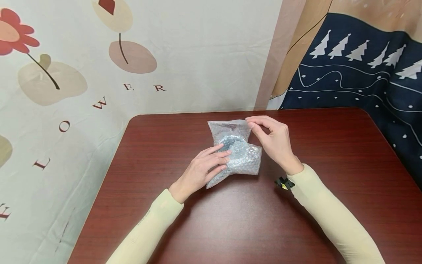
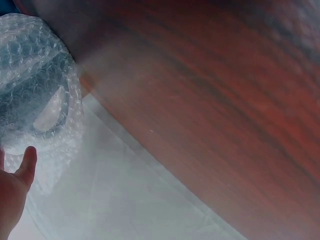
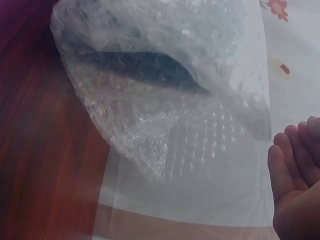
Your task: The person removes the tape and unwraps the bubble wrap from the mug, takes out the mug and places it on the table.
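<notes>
A bundle of clear bubble wrap [image 1: 244,159] lies on the dark red-brown table, a flap spread at its far side and another folded over to the right. Through its layers shows a dark blue-grey, curved thing [image 3: 145,75], whose kind I cannot tell. My left hand [image 1: 201,168] rests its extended, slightly spread fingers on the bundle's left side. At the far right corner of the wrap, my right hand [image 1: 275,141] pinches the edge between thumb and fingers. The left wrist view catches the wrap [image 2: 40,65] at its left edge, with a fingertip close below.
The wood-grain table [image 1: 158,154] has rounded far corners. Behind it and along its left hangs a pale cloth [image 1: 204,55] with flowers and letters. A navy cloth [image 1: 349,77] with white trees hangs at the right. A small black device [image 1: 284,183] sits under the right wrist.
</notes>
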